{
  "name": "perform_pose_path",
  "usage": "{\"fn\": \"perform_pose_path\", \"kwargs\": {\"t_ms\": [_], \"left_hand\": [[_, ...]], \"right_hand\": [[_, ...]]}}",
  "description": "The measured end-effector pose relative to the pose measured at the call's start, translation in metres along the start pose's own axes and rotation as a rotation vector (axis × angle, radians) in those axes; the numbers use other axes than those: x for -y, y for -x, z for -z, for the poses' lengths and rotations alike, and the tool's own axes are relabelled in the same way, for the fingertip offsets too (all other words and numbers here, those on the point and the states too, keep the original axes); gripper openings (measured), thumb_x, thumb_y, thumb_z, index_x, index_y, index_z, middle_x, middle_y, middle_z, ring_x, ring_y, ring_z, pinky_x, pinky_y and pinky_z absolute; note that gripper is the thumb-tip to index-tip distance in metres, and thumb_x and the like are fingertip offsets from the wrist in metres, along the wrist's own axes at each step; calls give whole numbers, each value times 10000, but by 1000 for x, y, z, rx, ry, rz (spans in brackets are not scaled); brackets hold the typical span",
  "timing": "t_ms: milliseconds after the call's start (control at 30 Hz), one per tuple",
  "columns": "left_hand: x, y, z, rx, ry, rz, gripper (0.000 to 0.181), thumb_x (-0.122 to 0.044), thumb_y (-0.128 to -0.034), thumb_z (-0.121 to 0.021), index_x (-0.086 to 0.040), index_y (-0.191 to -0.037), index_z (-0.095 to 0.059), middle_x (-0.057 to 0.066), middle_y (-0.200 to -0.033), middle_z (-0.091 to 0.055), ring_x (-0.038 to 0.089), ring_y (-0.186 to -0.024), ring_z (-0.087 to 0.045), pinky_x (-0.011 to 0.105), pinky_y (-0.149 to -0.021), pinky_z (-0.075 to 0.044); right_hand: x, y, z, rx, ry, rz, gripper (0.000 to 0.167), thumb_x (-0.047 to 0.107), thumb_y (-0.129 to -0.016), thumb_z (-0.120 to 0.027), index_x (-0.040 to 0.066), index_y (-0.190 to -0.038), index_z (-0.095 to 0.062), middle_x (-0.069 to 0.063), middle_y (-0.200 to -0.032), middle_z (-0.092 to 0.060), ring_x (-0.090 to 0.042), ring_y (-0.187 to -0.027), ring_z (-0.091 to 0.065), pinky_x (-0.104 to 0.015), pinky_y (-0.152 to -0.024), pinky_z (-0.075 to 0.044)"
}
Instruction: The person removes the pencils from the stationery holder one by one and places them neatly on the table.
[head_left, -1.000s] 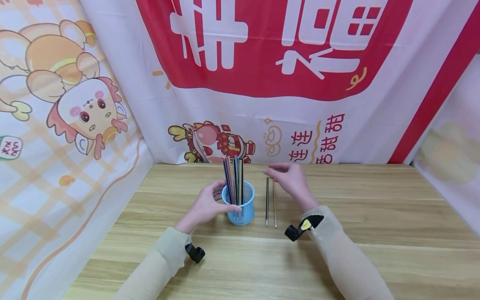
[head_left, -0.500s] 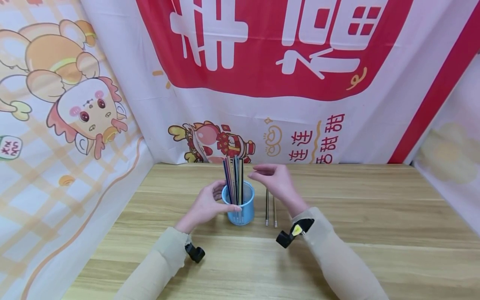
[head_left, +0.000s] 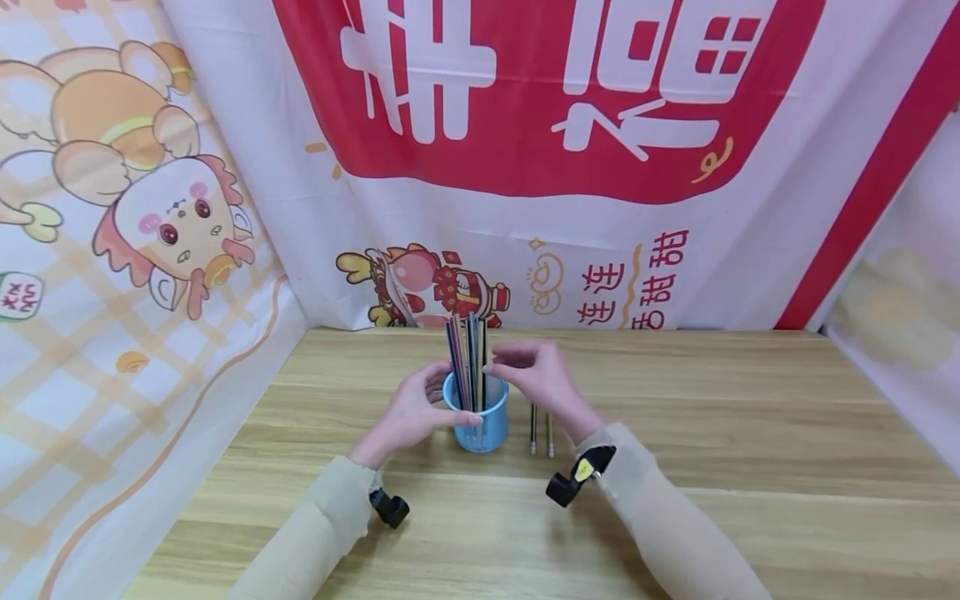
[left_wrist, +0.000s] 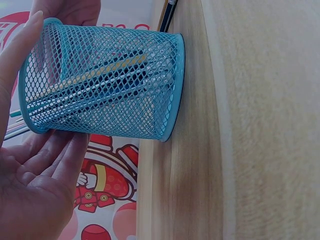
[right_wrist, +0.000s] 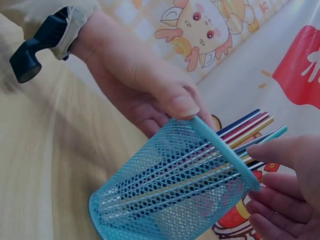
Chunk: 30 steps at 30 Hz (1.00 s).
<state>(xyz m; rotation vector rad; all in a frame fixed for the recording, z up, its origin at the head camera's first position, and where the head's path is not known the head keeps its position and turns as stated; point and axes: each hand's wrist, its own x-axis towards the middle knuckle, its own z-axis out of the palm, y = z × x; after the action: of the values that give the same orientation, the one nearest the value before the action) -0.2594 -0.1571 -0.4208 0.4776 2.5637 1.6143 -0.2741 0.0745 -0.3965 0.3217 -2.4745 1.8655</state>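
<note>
White fabric with a broad red panel and pale lettering (head_left: 525,158) hangs behind a light wood-grain table (head_left: 450,542), and from where I stand everything is easiest to place by the light-blue round metal-mesh cup (head_left: 493,432), upright on that table. In it a bundle of slim pencils in assorted colours (head_left: 471,358) leans with the ends well above the rim. The person's left hand (head_left: 411,412) holds the cup from its left, thumb over the near rim and fingers curled behind the far side. The right hand (head_left: 546,383) is at the cup's right edge, thumb and fingers bent but apart beside the pencil ends; I cannot tell whether the thumb touches one. The crowding looks like the main risk to me: with the ends so close together, a pinch might catch two pencils, or drag a neighbour up with the chosen one. A sideways pull could tip the light cup if the left hand's hold slackened. Just right of the cup lie two loose pencils, a slim black one (head_left: 533,433) and a slim natural-wood one (head_left: 550,437); the right hand covers their far ends, so a low sweep might roll them. The black right-wrist camera (head_left: 562,487) hangs nearer the person than those two, where a dropped forearm could brush them.
</note>
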Motion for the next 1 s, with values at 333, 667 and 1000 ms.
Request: {"fn": "perform_pose_path", "kwargs": {"t_ms": [333,667,1000], "left_hand": [[-1,1,1,6,13,-10,821,-324,-734,-946,-162,-1426,-534,25,-1400,-578,238,-1282,-555,435,-1109,-430],[1,0,1,3,14,-10,793,-276,-752,-939,-166,-1425,-535,11,-1387,-583,218,-1270,-563,410,-1106,-434],[0,1,0,4,18,-9,850,-350,-725,-948,-164,-1439,-526,17,-1410,-570,225,-1274,-562,418,-1103,-438]], "right_hand": [[-9,-2,-8,1,-5,32,307,207,-894,-816,95,-1173,-760,-30,-1109,-747,-191,-1021,-695,-370,-926,-567],[-13,-5,-10,-12,-22,-4,266,237,-891,-820,136,-1133,-775,-5,-1082,-749,-180,-1023,-690,-390,-927,-568],[-12,-6,-14,-3,3,13,269,239,-910,-802,115,-1148,-772,-16,-1098,-748,-180,-1026,-693,-377,-929,-568]]}}
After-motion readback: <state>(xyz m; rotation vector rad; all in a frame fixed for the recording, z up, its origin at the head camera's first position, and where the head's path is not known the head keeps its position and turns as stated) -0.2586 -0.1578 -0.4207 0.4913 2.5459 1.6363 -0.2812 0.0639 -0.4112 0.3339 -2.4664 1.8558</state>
